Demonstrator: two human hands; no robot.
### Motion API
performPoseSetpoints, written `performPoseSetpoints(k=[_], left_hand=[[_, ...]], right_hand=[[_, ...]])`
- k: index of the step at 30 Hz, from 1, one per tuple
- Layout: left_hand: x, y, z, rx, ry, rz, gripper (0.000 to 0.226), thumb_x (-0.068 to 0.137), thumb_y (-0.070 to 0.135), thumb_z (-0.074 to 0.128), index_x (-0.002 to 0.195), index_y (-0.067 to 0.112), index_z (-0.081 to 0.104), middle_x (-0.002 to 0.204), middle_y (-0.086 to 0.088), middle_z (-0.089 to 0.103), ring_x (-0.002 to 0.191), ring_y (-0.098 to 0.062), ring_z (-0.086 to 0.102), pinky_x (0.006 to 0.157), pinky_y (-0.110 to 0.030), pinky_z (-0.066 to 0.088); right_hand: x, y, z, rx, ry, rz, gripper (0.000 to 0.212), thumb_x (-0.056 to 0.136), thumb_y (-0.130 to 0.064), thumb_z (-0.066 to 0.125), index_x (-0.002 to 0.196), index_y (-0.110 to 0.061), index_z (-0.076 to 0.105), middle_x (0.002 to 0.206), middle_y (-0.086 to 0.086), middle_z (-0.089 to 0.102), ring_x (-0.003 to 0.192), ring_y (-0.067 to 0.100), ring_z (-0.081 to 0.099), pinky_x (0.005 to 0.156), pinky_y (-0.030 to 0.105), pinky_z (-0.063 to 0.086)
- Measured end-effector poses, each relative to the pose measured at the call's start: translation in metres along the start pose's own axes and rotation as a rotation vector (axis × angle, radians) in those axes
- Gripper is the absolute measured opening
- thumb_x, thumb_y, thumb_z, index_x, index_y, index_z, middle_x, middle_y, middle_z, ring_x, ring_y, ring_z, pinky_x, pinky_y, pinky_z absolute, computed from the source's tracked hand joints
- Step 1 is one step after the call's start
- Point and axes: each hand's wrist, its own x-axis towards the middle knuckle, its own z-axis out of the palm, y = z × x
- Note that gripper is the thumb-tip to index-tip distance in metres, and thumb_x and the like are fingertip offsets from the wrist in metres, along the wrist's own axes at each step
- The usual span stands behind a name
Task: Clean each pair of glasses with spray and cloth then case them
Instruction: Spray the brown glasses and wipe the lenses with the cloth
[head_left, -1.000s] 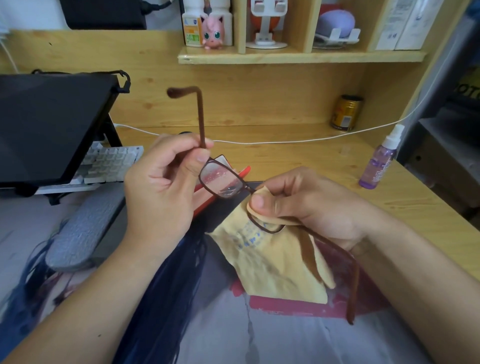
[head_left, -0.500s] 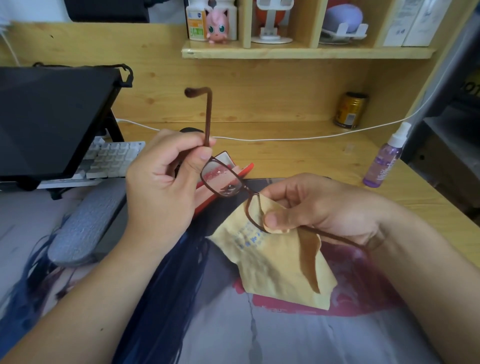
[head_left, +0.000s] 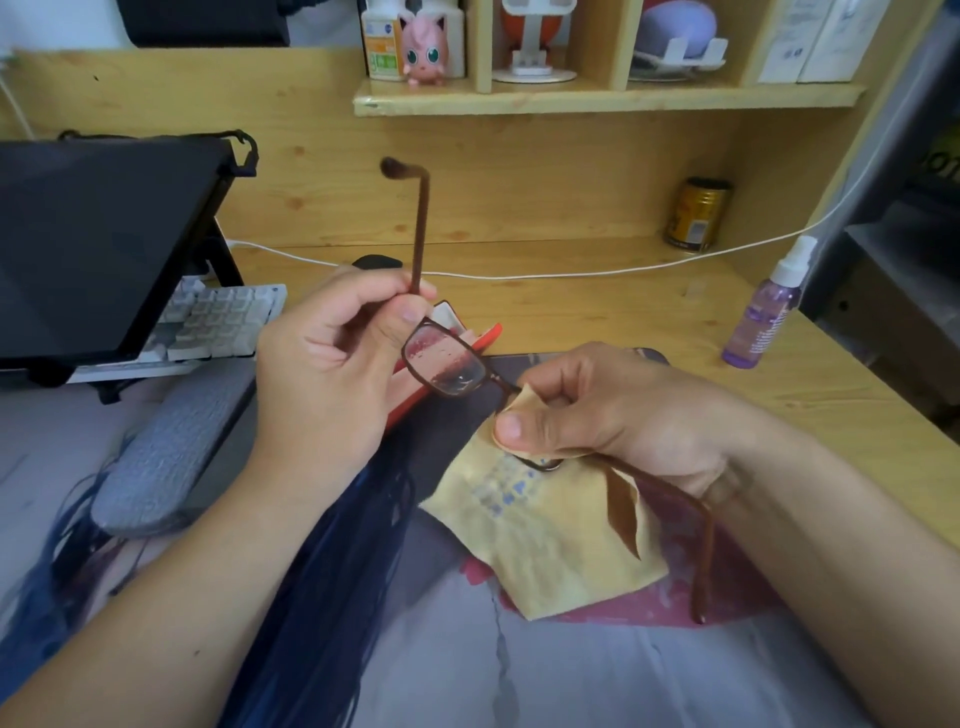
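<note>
Pine desk (head_left: 597, 306), shelf (head_left: 608, 98) above, dark monitor (head_left: 93, 239)

bare forearms, no sleeves, short nails

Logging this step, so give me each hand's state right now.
Left hand: grips the brown glasses at the hinge.
Right hand: pinches the yellow cloth around the other lens.

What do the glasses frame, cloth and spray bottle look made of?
Glasses: brown frame, thin rims, matte temples; likely plastic or coated metal, can't tell which.
Cloth: pale yellow, soft, folds and drapes; probably microfibre.
Spray bottle: see-through purple body, white pump top; looks like plastic.
</note>
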Motion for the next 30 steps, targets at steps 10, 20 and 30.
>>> performPoseSetpoints(k=[10, 20, 30], left_hand=[[0.003, -0.004, -0.006, 0.01, 0.056, -0.007, 0.008, 0.098, 0.013, 0.065, 0.1, 0.018, 0.072, 0.095, 0.006, 0.071, 0.088, -0.013, 0.068, 0.085, -0.031, 0.052], [0.002, -0.005, -0.009, 0.126, 0.047, 0.135, 0.009, 0.098, 0.008, 0.065, 0.101, 0.014, 0.069, 0.098, 0.012, 0.067, 0.093, -0.005, 0.066, 0.086, -0.028, 0.051], [0.002, -0.006, -0.004, 0.033, 0.043, 0.009, 0.017, 0.096, 0.005, 0.066, 0.098, 0.022, 0.07, 0.095, 0.009, 0.07, 0.09, -0.005, 0.067, 0.084, -0.022, 0.05]], right_hand=[[0.005, 0.004, 0.004, 0.205, 0.125, -0.053, 0.029, 0.1, -0.018, 0.056, 0.091, 0.007, 0.068, 0.054, 0.002, 0.067, 0.038, 0.003, 0.059, 0.037, 0.013, 0.042], [0.005, 0.0, -0.013, 0.167, -0.184, 0.154, 0.023, 0.085, 0.011, 0.065, 0.107, 0.016, 0.061, 0.075, 0.012, 0.069, 0.063, 0.014, 0.069, 0.061, 0.024, 0.058], [0.006, -0.001, 0.006, 0.084, 0.0, 0.037, 0.013, 0.079, 0.01, 0.073, 0.084, -0.001, 0.069, 0.071, 0.011, 0.07, 0.057, 0.013, 0.067, 0.053, 0.021, 0.054]])
